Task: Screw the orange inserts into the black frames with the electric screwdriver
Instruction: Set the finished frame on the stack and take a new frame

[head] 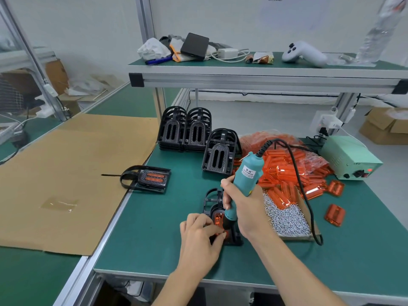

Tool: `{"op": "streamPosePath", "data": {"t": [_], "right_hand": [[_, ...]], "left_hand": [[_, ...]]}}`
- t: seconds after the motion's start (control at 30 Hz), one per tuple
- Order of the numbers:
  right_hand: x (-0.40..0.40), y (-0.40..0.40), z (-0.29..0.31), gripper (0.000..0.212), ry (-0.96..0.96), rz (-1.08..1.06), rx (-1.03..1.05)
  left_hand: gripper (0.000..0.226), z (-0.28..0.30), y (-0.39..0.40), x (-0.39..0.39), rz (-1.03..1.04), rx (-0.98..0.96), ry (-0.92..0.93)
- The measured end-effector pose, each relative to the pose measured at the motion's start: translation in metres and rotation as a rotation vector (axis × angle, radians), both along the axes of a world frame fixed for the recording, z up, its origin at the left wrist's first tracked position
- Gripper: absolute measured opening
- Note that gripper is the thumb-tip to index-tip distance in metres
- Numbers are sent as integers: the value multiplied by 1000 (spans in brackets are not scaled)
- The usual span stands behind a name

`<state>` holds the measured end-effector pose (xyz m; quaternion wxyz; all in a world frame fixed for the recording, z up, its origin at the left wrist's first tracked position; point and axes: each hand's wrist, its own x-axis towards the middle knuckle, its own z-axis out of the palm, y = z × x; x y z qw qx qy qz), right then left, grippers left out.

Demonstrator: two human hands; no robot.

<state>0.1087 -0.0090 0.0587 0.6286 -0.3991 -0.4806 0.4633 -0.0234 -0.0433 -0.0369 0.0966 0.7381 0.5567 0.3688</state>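
At left, one finished frame (146,178) lies with its orange inserts fitted. We see the left hand (198,234) pinching the black frame (220,219) near centre while the right hand (245,206) grips the electric screwdriver (244,182) upright over it. Stacked frames (198,131) and heaped orange inserts (284,171) to the right await.

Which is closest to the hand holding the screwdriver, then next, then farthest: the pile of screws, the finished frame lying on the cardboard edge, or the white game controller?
From the right hand:
1. Pile of screws, just to its right.
2. Finished frame, off to the left.
3. White game controller, up on the shelf.
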Motion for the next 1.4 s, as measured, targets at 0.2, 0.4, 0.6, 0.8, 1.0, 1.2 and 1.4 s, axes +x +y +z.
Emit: {"op": "streamPosePath", "data": {"t": [0.2,0.4,0.6,0.8,1.0,1.2,1.4], "right_hand": [[-3,2,-4,16,-46,80,14],[-5,4,-5,19,-132,113,22],[-6,4,-6,21,-148,124,5],[-5,4,-7,15,-140,107,3],[-4,6,-10,25,-182,137,-7],[-1,8,-12,22,-174,203,3],[3,7,-6,15,-147,245,46]], "left_hand": [[5,-3,1,-1,-6,-8,-59],[6,-2,1,-2,-26,-25,-65],[10,-3,0,-6,-71,-15,-57],[14,-3,-4,-8,-80,-8,-9],[12,-3,-4,-8,-97,-41,-35],[11,-4,-4,-8,-97,-48,-51],[10,-4,-4,-9,-106,-2,-38]]}}
